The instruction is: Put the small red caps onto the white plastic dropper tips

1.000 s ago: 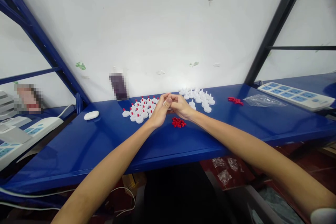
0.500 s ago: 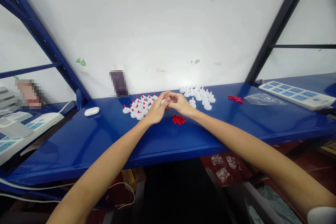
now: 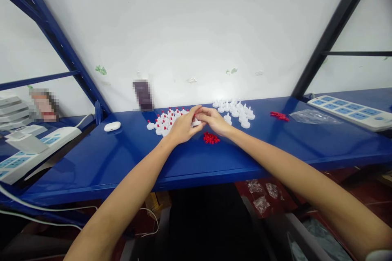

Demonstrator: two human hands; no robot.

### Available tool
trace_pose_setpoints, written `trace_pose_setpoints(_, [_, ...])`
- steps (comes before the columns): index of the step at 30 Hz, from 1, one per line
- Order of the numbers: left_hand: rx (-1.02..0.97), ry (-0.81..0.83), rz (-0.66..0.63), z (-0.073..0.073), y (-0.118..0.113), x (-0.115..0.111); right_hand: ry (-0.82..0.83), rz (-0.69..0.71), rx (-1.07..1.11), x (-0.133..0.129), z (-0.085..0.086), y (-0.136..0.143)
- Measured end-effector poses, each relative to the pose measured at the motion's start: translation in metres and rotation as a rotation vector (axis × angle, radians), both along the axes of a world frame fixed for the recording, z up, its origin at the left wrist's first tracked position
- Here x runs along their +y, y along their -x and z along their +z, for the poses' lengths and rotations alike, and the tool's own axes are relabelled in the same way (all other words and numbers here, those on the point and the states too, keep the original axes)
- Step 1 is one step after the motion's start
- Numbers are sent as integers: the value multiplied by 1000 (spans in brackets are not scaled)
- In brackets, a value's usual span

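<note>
My left hand (image 3: pixel 183 127) is closed around a white nozzle cap (image 3: pixel 196 122), its disc-shaped base showing between the fingers. Against it, my right hand (image 3: pixel 217 121) pinches at the upper part of the same cap, where a bit of red shows; the fingers hide most of it. Left of the hands stand several white nozzle caps with red tips (image 3: pixel 165 121), partly covered by my left hand. Behind and to the right are several white nozzle caps without red tips (image 3: pixel 235 111). A small heap of red tip caps (image 3: pixel 211 138) lies just in front of my right hand.
More red pieces (image 3: pixel 279 116) lie farther right, beside a clear plastic bag (image 3: pixel 312 117) and a power strip (image 3: pixel 349 110). A white earbud case (image 3: pixel 112 126) sits at the left of the blue table (image 3: pixel 196 171). A blurred dark object (image 3: pixel 143 95) leans on the wall.
The nozzle cap in the hands has turned, so its base now faces lower and red shows above it. My left thumb has shifted down. The whole view has moved slightly.
</note>
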State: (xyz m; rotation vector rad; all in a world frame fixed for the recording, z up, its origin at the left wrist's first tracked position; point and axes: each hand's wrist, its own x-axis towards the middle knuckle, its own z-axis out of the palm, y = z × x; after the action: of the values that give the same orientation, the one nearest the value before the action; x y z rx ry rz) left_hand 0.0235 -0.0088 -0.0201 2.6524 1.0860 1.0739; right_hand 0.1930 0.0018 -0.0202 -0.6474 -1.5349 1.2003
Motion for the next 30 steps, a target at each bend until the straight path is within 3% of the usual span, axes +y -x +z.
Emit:
trace_pose_setpoints(4, [-148,-54,24,-1,0,-1,-100,-44,-70,-4,3,-5])
trace_pose_setpoints(8, [-283,-119,-32,-1,1,-1,-325,-34,-349,-16,9,-7])
trace_pose_setpoints(12, [-376,-28,-83,-2,-1,-2,-601,-167,-505,-22,11,-3])
trace_pose_setpoints(15, [-387,-4,-107,0,-1,-3,-671,-223,-524,-20,11,-3])
trace_pose_setpoints(24, [-325,65,-182,5,7,-5,-393,-141,-351,-18,5,7])
trace_pose_setpoints(28, [-245,-121,-176,4,-1,-5,-144,-63,-153,-10,4,9])
trace_pose_setpoints(30, [-167,-203,-167,3,-4,-4,-87,-50,-155,-7,6,3])
